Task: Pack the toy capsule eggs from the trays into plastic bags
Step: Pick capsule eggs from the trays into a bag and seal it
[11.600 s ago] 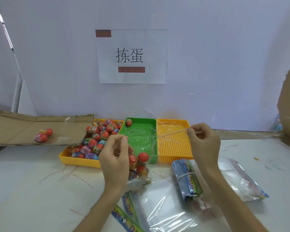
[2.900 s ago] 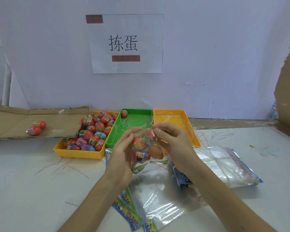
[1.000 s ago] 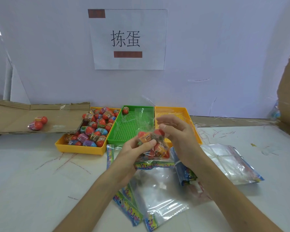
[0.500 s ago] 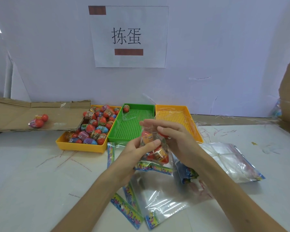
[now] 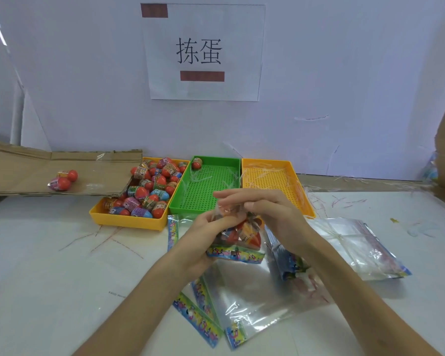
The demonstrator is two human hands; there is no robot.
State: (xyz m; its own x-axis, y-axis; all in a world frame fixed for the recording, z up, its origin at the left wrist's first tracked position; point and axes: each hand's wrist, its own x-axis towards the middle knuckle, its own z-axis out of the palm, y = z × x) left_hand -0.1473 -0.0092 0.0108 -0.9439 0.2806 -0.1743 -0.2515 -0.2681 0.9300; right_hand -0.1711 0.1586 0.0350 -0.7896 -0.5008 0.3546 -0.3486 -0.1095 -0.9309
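Between my hands, just above the table, is a clear plastic bag (image 5: 239, 236) filled with several red capsule eggs. My left hand (image 5: 203, 235) grips its left side, and my right hand (image 5: 265, 214) pinches the gathered top of the bag. A yellow tray (image 5: 129, 222) at the left holds several loose capsule eggs (image 5: 149, 188). One egg (image 5: 196, 163) lies in the far corner of the green tray (image 5: 206, 209). The yellow tray on the right (image 5: 303, 196) holds only thin clear strips.
Empty printed bags (image 5: 242, 304) lie flat below my hands. A banded bundle of bags (image 5: 285, 260) and a clear stack (image 5: 357, 242) sit to the right. A packed bag of eggs (image 5: 62, 179) lies on the cardboard flap (image 5: 23, 170) at the left.
The bag of eggs has sunk slightly toward the table. My right hand has shifted over the bag's top and now pinches the gathered neck. My left hand keeps its grip.
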